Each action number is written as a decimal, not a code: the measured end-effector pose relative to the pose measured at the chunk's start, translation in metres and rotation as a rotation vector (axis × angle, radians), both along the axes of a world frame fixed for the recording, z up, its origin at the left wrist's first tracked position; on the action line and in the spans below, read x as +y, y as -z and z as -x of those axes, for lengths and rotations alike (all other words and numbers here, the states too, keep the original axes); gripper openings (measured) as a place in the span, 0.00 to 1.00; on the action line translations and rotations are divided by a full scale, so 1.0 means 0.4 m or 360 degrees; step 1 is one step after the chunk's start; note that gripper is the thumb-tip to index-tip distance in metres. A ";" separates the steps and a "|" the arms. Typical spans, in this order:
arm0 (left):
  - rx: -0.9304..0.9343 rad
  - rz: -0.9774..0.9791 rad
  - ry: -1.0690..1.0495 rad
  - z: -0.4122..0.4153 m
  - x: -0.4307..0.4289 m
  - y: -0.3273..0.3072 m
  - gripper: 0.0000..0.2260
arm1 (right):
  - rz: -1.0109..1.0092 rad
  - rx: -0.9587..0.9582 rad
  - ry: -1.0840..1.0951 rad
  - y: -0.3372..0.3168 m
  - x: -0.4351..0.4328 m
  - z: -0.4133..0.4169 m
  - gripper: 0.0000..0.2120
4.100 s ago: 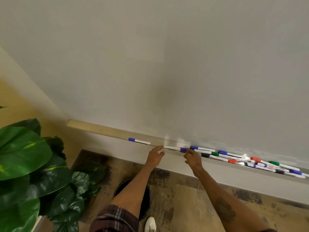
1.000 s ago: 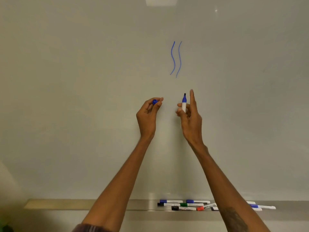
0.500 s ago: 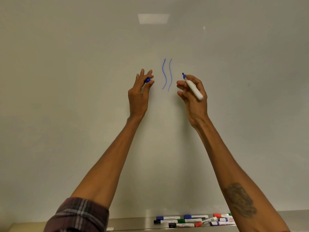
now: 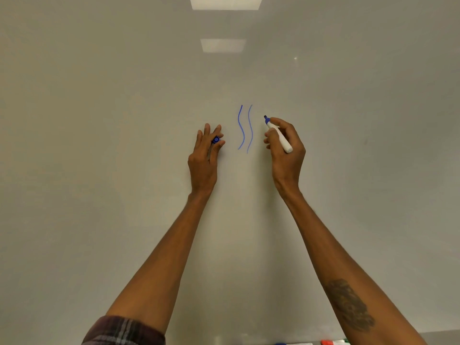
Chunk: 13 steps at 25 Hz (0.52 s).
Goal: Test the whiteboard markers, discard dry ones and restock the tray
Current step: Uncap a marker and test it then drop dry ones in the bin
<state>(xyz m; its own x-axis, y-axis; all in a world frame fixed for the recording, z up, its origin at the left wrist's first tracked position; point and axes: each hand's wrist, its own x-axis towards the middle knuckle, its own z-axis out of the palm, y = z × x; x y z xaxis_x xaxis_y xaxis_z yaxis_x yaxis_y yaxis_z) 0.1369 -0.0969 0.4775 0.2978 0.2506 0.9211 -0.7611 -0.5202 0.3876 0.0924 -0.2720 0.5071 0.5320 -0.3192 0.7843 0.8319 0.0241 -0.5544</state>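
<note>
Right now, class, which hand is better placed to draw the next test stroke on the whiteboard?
Right. The right hand holds the uncapped blue marker with its tip near the whiteboard, beside the blue lines. The left hand only holds the cap.

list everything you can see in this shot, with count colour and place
whiteboard: one, off-white, fills nearly the whole view
wavy lines: two, blue, side by side on the board between the hands
light reflections: two, pale rectangles, top centre of the board
tray: one, grey, bottom right edge
tray markers: a few, blue, red and green caps, mostly cut off at the bottom edge
marker: one, white with blue tip, uncapped, in the right hand
cap: one, blue, in left fingertips
left hand: raised, left of lines
right hand: raised, right of lines
</note>
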 end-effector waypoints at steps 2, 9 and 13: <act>-0.0012 -0.0009 -0.0005 0.002 0.000 0.001 0.17 | 0.0068 -0.0073 0.0090 -0.003 0.008 -0.013 0.11; 0.0066 -0.0091 0.0016 0.010 0.003 -0.001 0.21 | 0.0263 -0.0242 0.0459 -0.029 0.018 -0.052 0.10; 0.0056 -0.0097 -0.0010 0.005 0.004 0.001 0.21 | 0.0389 -0.0272 0.0638 0.069 0.006 -0.069 0.10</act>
<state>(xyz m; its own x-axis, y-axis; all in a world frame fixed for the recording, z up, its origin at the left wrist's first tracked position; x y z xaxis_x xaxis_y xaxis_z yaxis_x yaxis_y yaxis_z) 0.1349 -0.0955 0.4771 0.3290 0.1962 0.9237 -0.7441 -0.5484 0.3815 0.1199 -0.2695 0.4794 0.2624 -0.2681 0.9270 0.8284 -0.4301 -0.3589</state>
